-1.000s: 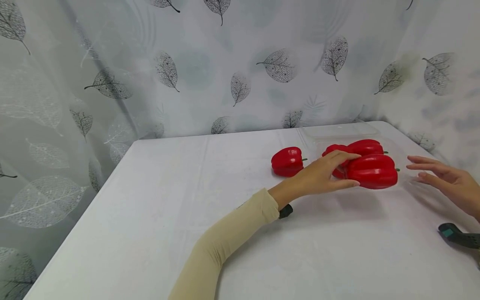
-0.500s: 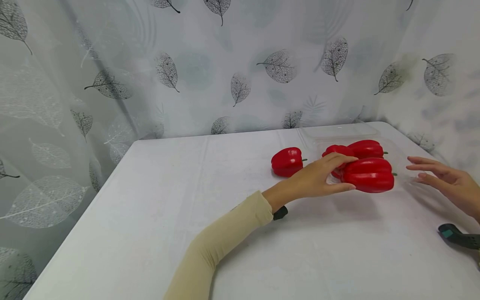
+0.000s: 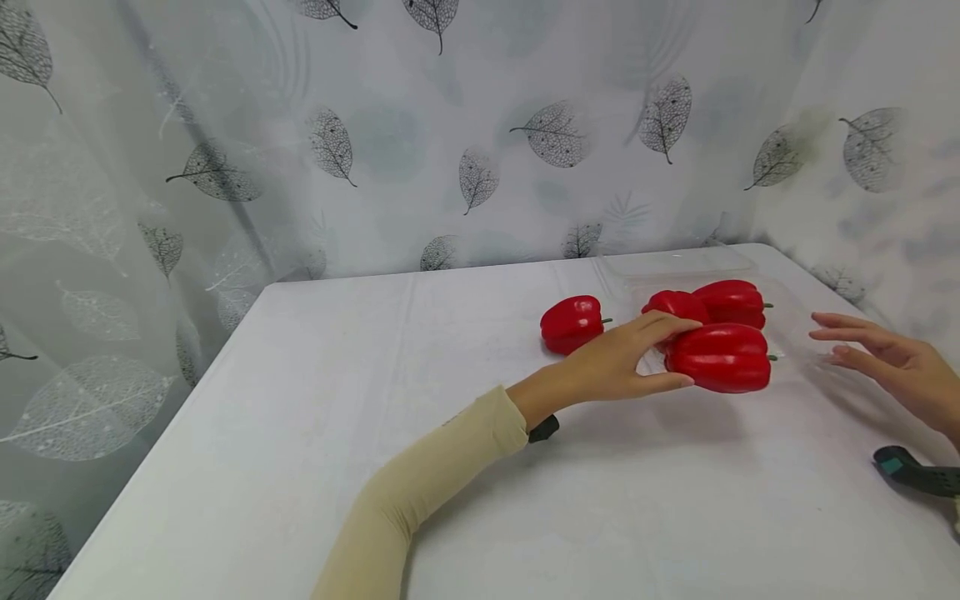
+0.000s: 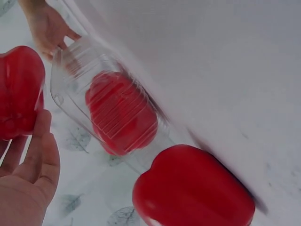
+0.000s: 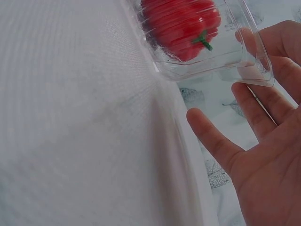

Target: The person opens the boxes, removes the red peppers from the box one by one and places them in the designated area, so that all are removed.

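My left hand (image 3: 630,358) grips a red bell pepper (image 3: 720,358) by its blunt end, with the green stem pointing right. In the left wrist view this held pepper (image 4: 21,92) is raised beside a clear plastic container (image 4: 70,56). Two more red peppers, one plainly seen as a pepper (image 3: 731,302), lie at the container behind the held one. My right hand (image 3: 892,358) is at the container's right end, fingers loosely extended. In the right wrist view its fingertips overlap the clear rim (image 5: 263,70), while the thumb stands apart from it.
Another red bell pepper (image 3: 572,323) lies on the white table (image 3: 375,358), left of the container and behind my left forearm. The container's clear lid (image 3: 678,260) stands raised at the back. A leaf-patterned curtain (image 3: 405,150) borders the table's far side.
My left hand has drawn the held bell pepper left and slightly towards me, away from the container. The right hand and the other peppers have stayed in place.
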Motion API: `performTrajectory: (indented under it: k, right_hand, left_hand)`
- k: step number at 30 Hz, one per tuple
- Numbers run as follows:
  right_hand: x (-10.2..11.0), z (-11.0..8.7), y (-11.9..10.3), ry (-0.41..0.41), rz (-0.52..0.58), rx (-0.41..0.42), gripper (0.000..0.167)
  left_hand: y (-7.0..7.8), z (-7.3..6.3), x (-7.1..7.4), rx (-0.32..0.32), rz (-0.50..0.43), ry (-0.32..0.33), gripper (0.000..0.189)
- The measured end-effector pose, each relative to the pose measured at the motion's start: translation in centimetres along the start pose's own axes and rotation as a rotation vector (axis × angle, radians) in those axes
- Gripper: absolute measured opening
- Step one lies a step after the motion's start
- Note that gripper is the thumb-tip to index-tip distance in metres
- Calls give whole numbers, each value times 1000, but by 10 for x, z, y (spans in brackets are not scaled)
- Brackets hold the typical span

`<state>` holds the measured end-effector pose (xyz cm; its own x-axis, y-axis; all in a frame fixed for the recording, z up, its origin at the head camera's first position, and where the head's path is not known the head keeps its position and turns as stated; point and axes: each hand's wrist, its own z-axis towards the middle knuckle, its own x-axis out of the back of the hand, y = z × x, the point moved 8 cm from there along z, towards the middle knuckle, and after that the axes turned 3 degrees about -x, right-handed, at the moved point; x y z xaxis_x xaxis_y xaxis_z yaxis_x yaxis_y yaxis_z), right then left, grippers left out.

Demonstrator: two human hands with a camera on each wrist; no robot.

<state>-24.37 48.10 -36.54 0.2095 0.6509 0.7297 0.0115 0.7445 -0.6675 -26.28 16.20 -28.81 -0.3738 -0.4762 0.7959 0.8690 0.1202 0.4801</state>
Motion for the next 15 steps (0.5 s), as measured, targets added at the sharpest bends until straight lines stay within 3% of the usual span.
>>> performTrajectory:
  k: [15]
  right_hand:
    - [0, -1, 0, 2, 16, 8, 46]
  left_hand:
    - [-2, -17, 9, -20, 91, -12, 64]
